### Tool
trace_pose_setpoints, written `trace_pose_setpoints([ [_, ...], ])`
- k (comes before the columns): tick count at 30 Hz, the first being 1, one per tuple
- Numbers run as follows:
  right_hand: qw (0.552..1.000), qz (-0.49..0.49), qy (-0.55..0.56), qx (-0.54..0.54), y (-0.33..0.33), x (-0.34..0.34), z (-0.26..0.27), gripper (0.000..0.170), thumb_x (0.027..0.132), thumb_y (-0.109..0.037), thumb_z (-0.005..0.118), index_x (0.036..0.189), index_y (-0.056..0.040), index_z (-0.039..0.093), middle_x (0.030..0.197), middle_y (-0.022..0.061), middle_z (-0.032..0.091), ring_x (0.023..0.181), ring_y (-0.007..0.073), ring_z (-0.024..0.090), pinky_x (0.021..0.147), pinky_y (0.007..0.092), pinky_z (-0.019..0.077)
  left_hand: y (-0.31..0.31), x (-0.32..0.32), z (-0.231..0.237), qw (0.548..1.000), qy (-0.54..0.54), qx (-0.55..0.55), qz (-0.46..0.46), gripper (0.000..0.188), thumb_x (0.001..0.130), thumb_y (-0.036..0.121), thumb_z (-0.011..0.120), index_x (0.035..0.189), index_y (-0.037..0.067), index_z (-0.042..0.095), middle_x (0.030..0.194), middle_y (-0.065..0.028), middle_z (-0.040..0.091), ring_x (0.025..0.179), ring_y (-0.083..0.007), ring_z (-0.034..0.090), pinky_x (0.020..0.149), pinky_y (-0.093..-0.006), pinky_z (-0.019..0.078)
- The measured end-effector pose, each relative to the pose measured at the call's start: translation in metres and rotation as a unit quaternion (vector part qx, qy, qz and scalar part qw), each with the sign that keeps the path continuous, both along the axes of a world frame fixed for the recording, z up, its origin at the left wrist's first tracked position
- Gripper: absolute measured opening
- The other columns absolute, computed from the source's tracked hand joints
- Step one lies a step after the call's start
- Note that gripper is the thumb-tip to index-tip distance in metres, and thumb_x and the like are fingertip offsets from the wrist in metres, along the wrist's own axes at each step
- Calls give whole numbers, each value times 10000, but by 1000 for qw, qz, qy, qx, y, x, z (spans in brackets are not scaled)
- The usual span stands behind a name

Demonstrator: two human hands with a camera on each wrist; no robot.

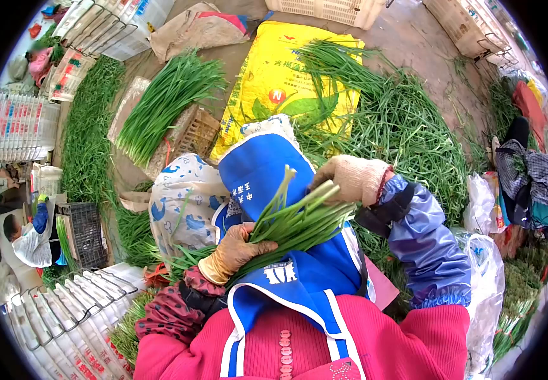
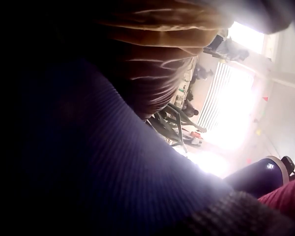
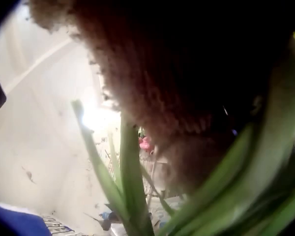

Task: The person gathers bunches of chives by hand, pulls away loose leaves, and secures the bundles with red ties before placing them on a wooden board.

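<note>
Green stalks inside curled left fingers, beside right fingers of unclear grip.

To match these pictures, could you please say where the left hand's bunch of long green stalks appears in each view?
Head: the bunch of long green stalks, centre, held by the left hand.
Left wrist: probably the dim stalks right of centre.
Right wrist: across the bottom and right side.
Landmark: the cream knitted glove, in head and right wrist views.
</note>
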State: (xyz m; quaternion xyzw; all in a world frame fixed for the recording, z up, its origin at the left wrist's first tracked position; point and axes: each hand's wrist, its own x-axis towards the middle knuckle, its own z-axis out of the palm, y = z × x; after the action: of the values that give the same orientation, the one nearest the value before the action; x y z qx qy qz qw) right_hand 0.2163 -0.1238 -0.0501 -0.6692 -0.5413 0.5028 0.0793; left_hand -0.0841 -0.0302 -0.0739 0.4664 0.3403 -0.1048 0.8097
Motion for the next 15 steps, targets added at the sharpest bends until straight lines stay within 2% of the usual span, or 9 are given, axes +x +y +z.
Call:
trace_pose_setpoints([
  [1,999,-27,-16,7,-1,-3,-4,300,848,-200,672,1133,-117,712,995,90,730,910,229,693,810,339,547,-1,0,-2,1000,2,-21,24,295,865,51,733,1148,-8,670,1053,-62,712,911,-125,664,834,-264,541],
  [3,965,-241,101,-7,-4,-14,-5,204,881,-156,635,1028,-48,728,867,55,718,762,156,665,690,299,530,-4,1,-6,996,6,-61,71,306,871,35,720,1165,-13,656,1074,-77,706,928,-147,671,857,-283,546],
  [5,895,-408,182,-6,-4,-20,-4,186,895,-131,617,988,-13,726,838,47,704,723,122,640,651,270,510,-3,0,-11,994,8,-74,77,331,873,27,712,1192,-18,635,1092,-98,699,952,-174,676,882,-305,547],
  [9,809,-534,210,129,-14,-17,-21,165,913,-66,566,966,16,698,809,56,690,683,120,627,627,256,505,-3,2,-10,991,15,-97,91,346,870,39,717,1200,-16,627,1090,-104,700,955,-178,677,878,-303,548],
  [10,752,-585,244,181,-15,-12,-23,146,913,-64,576,918,-3,708,781,74,687,653,134,601,604,273,484,-3,1,-11,991,22,-96,87,350,870,43,718,1202,-16,625,1092,-105,700,956,-180,678,879,-303,548],
  [11,730,-613,230,196,-20,4,-29,134,915,-37,567,907,-5,697,768,77,684,627,132,594,580,268,481,-2,0,-13,991,21,-97,87,349,872,47,717,1202,-16,623,1093,-108,698,955,-183,679,876,-308,552],
  [12,655,-663,261,252,-25,20,-33,125,917,-47,576,943,-7,691,750,62,681,611,123,584,569,258,476,-2,-2,-16,991,21,-98,86,348,874,50,715,1202,-15,620,1094,-111,697,954,-187,680,873,-312,555],
  [14,608,-719,201,271,-48,63,-46,140,930,-71,593,1027,-19,679,797,45,688,613,114,578,564,256,477,-3,-3,-17,989,27,-109,96,363,875,52,712,1217,-13,608,1116,-118,689,968,-198,678,875,-323,557],
  [15,657,-695,160,246,-68,88,-61,239,920,-110,629,1143,-29,658,936,92,701,734,154,632,649,299,530,-3,-3,-15,987,32,-118,107,380,874,50,711,1232,-11,598,1136,-121,682,984,-205,675,880,-329,556],
])
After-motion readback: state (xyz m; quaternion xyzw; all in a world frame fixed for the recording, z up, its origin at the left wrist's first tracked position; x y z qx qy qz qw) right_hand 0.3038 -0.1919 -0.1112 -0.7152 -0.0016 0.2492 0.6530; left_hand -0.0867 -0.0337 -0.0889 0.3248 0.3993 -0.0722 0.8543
